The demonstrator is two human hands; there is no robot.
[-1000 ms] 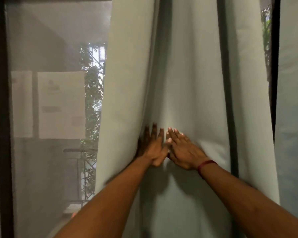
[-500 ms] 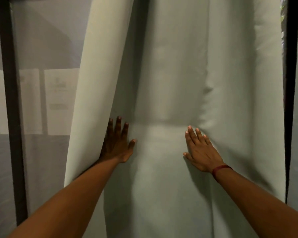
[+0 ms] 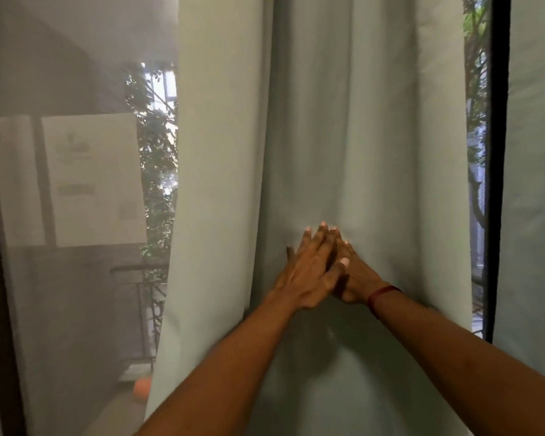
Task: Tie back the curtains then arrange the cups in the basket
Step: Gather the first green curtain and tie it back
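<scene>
In the head view, your two hands meet at the middle of the frame, a little below centre, on the pale green curtain [image 3: 375,136]. Your left hand [image 3: 309,275] lies flat against the cloth, and its fingers [image 3: 313,243] are straight, close together and pointing up. It grips nothing. Your right hand [image 3: 357,280] is just beside it and partly under it, so the two hands overlap. The right fingers that show are also straight and flat on the cloth, with no fold pinched between them. On your right wrist there is a thin red band [image 3: 383,294].

The curtain hangs down in long folds and fills the centre of the frame from the top edge to the bottom. At the left its edge stands free, and beside it you see a grey mesh screen [image 3: 60,184] with a tree [image 3: 158,152] and a metal railing [image 3: 145,297] behind. A small orange thing [image 3: 143,387] lies low at the left; I cannot tell what it is. At the right, a dark window frame [image 3: 497,152] stands upright, and beyond it hangs a second curtain panel [image 3: 535,184].
</scene>
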